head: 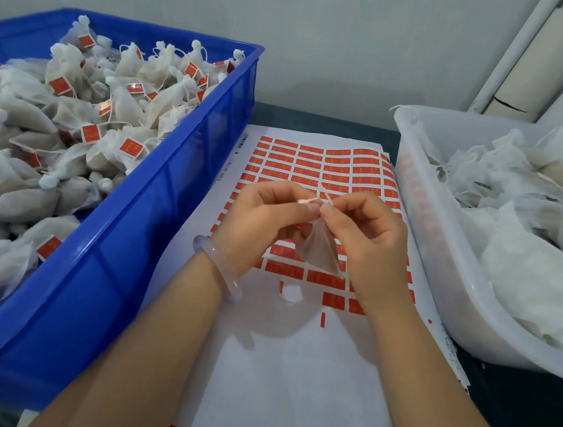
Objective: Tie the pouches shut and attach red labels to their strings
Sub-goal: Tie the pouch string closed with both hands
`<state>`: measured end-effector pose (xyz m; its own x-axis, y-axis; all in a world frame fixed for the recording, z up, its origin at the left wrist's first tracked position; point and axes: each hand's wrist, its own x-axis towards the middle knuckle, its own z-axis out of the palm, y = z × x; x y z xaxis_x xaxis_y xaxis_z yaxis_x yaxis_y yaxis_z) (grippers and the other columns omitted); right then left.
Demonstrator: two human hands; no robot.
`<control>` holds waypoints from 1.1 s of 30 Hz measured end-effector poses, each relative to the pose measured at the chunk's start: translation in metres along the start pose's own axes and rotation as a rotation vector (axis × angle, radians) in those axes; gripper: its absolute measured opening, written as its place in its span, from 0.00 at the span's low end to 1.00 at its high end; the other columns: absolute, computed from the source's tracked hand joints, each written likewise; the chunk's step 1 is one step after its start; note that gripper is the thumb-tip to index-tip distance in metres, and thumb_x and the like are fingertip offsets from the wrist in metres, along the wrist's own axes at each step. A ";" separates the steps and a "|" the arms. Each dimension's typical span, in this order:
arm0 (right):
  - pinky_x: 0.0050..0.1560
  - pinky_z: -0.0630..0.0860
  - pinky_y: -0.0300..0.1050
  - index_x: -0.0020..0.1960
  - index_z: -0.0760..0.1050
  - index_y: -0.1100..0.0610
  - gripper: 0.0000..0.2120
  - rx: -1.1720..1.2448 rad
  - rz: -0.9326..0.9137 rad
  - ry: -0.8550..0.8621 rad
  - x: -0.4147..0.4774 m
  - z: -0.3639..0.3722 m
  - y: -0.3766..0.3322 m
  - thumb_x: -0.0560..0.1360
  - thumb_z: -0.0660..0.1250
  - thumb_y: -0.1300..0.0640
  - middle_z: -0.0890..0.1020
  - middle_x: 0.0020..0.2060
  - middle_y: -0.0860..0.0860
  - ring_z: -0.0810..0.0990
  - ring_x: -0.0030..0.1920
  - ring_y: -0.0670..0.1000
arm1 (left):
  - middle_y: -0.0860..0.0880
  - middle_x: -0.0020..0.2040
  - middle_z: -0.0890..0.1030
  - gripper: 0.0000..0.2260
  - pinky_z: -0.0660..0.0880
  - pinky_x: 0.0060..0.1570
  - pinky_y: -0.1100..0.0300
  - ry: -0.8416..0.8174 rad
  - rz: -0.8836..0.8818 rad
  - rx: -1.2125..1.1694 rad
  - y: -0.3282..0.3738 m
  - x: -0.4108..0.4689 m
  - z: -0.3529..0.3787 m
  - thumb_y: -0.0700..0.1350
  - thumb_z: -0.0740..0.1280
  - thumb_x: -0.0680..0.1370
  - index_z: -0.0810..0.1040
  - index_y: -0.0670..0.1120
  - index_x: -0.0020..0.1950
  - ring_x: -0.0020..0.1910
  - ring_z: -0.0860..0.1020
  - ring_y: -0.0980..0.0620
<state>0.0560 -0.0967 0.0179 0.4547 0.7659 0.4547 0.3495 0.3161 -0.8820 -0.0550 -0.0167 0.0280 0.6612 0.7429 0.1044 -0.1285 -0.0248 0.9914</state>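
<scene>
A small white mesh pouch hangs between my two hands above the label sheet. My left hand pinches the pouch's string near the neck. My right hand pinches the string's other end, thumb to thumb with the left. A white sheet of red labels lies flat under my hands; several labels in its lower rows are peeled off. The pouch in my hands carries no label that I can see.
A blue crate at the left is heaped with tied pouches bearing red labels. A translucent white bin at the right holds loose pouches. A wall stands close behind, pipes at the far right. A pale bangle circles my left wrist.
</scene>
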 end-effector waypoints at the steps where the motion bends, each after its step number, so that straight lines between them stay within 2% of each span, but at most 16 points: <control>1: 0.39 0.75 0.28 0.39 0.74 0.47 0.01 0.011 0.004 -0.002 0.000 0.000 0.000 0.69 0.65 0.51 0.79 0.33 0.36 0.79 0.41 0.42 | 0.48 0.37 0.82 0.09 0.79 0.37 0.62 -0.009 -0.002 0.013 0.000 0.000 -0.001 0.37 0.65 0.76 0.82 0.47 0.40 0.36 0.81 0.50; 5: 0.41 0.77 0.33 0.39 0.75 0.47 0.05 0.068 0.052 -0.013 0.000 -0.001 0.003 0.72 0.67 0.55 0.80 0.33 0.38 0.80 0.41 0.44 | 0.36 0.44 0.81 0.05 0.80 0.40 0.59 -0.120 -0.009 0.090 -0.002 0.000 -0.001 0.38 0.66 0.75 0.81 0.44 0.43 0.43 0.80 0.39; 7: 0.41 0.78 0.35 0.37 0.76 0.47 0.09 0.097 0.108 -0.019 0.001 -0.001 0.004 0.74 0.67 0.59 0.80 0.34 0.39 0.80 0.41 0.45 | 0.35 0.45 0.80 0.04 0.80 0.40 0.60 -0.172 -0.007 0.104 -0.003 -0.001 0.000 0.38 0.65 0.75 0.80 0.42 0.44 0.41 0.81 0.41; 9: 0.43 0.79 0.39 0.36 0.77 0.46 0.11 0.135 0.172 -0.037 0.001 -0.001 0.004 0.75 0.66 0.58 0.81 0.34 0.41 0.81 0.42 0.46 | 0.38 0.43 0.81 0.04 0.79 0.38 0.62 -0.194 0.007 0.101 -0.004 -0.001 0.000 0.38 0.65 0.76 0.80 0.41 0.44 0.38 0.80 0.47; 12: 0.50 0.80 0.50 0.40 0.79 0.46 0.06 0.297 0.320 -0.055 0.002 0.001 0.003 0.74 0.65 0.50 0.83 0.41 0.47 0.82 0.48 0.53 | 0.46 0.37 0.80 0.06 0.78 0.38 0.62 -0.187 -0.007 -0.004 -0.006 0.000 -0.001 0.38 0.63 0.76 0.78 0.43 0.41 0.36 0.79 0.50; 15: 0.54 0.79 0.53 0.43 0.81 0.48 0.09 0.322 0.394 -0.046 0.005 -0.001 0.002 0.77 0.62 0.54 0.84 0.45 0.48 0.82 0.50 0.53 | 0.51 0.35 0.79 0.07 0.77 0.39 0.59 -0.151 0.012 -0.012 -0.008 0.000 0.000 0.41 0.62 0.77 0.76 0.47 0.40 0.36 0.78 0.51; 18: 0.55 0.79 0.53 0.42 0.81 0.46 0.11 0.186 0.351 -0.030 0.005 -0.003 0.002 0.77 0.64 0.59 0.84 0.44 0.45 0.81 0.51 0.50 | 0.51 0.40 0.79 0.05 0.78 0.42 0.58 -0.121 0.043 0.043 -0.011 -0.001 0.003 0.47 0.61 0.77 0.75 0.50 0.42 0.40 0.78 0.49; 21: 0.54 0.79 0.52 0.45 0.79 0.43 0.12 0.080 0.307 -0.052 0.004 -0.001 0.004 0.76 0.64 0.60 0.83 0.47 0.45 0.81 0.52 0.49 | 0.47 0.42 0.78 0.07 0.78 0.41 0.60 -0.088 0.047 0.109 -0.013 0.001 0.003 0.46 0.59 0.79 0.74 0.51 0.43 0.40 0.77 0.50; 23: 0.52 0.80 0.49 0.45 0.78 0.41 0.10 0.009 0.279 -0.069 0.003 0.000 0.006 0.75 0.66 0.58 0.83 0.47 0.43 0.81 0.51 0.48 | 0.50 0.40 0.78 0.07 0.79 0.40 0.62 -0.083 0.039 0.122 -0.013 0.002 0.003 0.45 0.59 0.80 0.74 0.51 0.43 0.40 0.78 0.53; 27: 0.48 0.81 0.43 0.45 0.79 0.43 0.06 0.020 0.259 -0.050 0.003 -0.002 0.011 0.73 0.68 0.54 0.84 0.44 0.42 0.82 0.48 0.47 | 0.55 0.38 0.78 0.08 0.79 0.40 0.62 -0.098 0.067 0.111 -0.012 0.003 0.002 0.44 0.58 0.80 0.73 0.51 0.43 0.39 0.79 0.54; 30: 0.41 0.79 0.34 0.43 0.78 0.43 0.07 0.000 0.186 -0.051 0.001 0.000 0.013 0.74 0.68 0.55 0.82 0.39 0.39 0.82 0.44 0.43 | 0.57 0.35 0.78 0.08 0.77 0.37 0.66 -0.087 0.089 0.110 -0.010 0.002 0.002 0.43 0.58 0.80 0.73 0.49 0.43 0.36 0.78 0.58; 33: 0.40 0.78 0.31 0.43 0.77 0.44 0.07 -0.011 0.156 -0.070 0.001 0.000 0.014 0.75 0.67 0.56 0.82 0.39 0.40 0.81 0.44 0.43 | 0.58 0.33 0.78 0.08 0.77 0.36 0.66 -0.075 0.078 0.108 -0.008 0.002 0.002 0.42 0.59 0.80 0.74 0.49 0.42 0.35 0.78 0.57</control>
<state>0.0615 -0.0918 0.0062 0.4459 0.8424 0.3026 0.2887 0.1847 -0.9395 -0.0512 -0.0161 0.0200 0.7063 0.6838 0.1832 -0.1040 -0.1557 0.9823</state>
